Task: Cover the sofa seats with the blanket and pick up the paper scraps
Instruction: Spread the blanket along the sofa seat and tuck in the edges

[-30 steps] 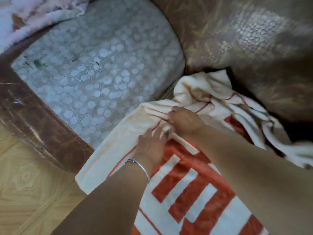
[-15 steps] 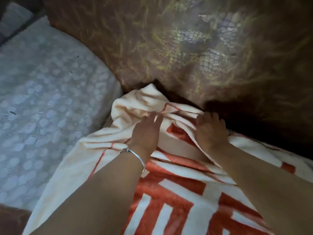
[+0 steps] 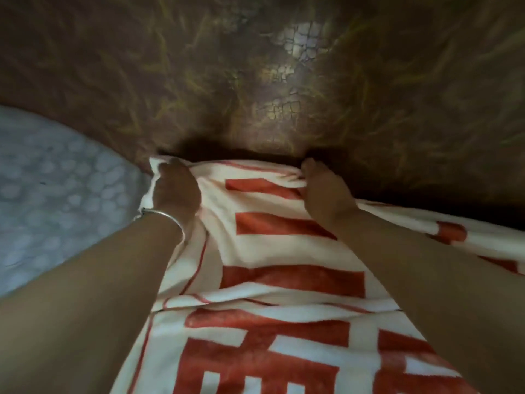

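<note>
A cream blanket (image 3: 272, 251) with red block patterns lies spread over the sofa seat in front of me. Its far edge reaches the dark gap under the brown cracked-leather backrest (image 3: 255, 81). My left hand (image 3: 174, 191), with a silver bangle on the wrist, grips the blanket's far left corner. My right hand (image 3: 326, 191) pinches the far edge further right, fingertips at the gap. No paper scraps are in view.
To the left is an uncovered seat cushion (image 3: 56, 194) in pale grey-blue with a pebble pattern. The blanket continues off the right and bottom of the view. The backrest fills the whole top.
Both hands moved forward to the backrest and spread apart, pulling the bunched far edge of the blanket flat against the gap. The view swung right, so less of the grey cushion shows.
</note>
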